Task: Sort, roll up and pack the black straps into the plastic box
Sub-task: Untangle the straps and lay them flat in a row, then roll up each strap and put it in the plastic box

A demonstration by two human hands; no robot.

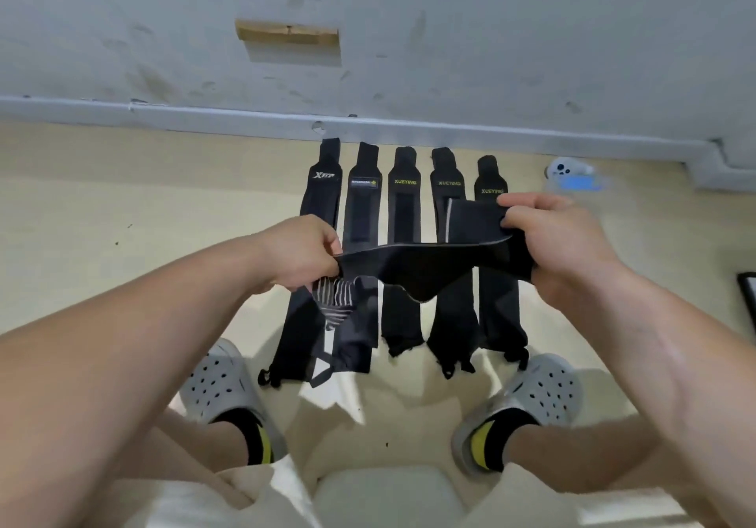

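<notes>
Several black straps (403,216) lie side by side on the floor, running from the wall toward my feet, with logos near their far ends. I hold another black strap (425,265) stretched across above them. My left hand (302,253) pinches its left end, where a striped part hangs down. My right hand (552,237) grips its right end, which is folded over. The plastic box is not in view.
A grey wall with a baseboard (245,112) runs behind the straps. A white and blue controller (572,177) lies on the floor at the right. A dark framed object (748,294) pokes in at the right edge. My feet in grey clogs (221,380) flank the straps.
</notes>
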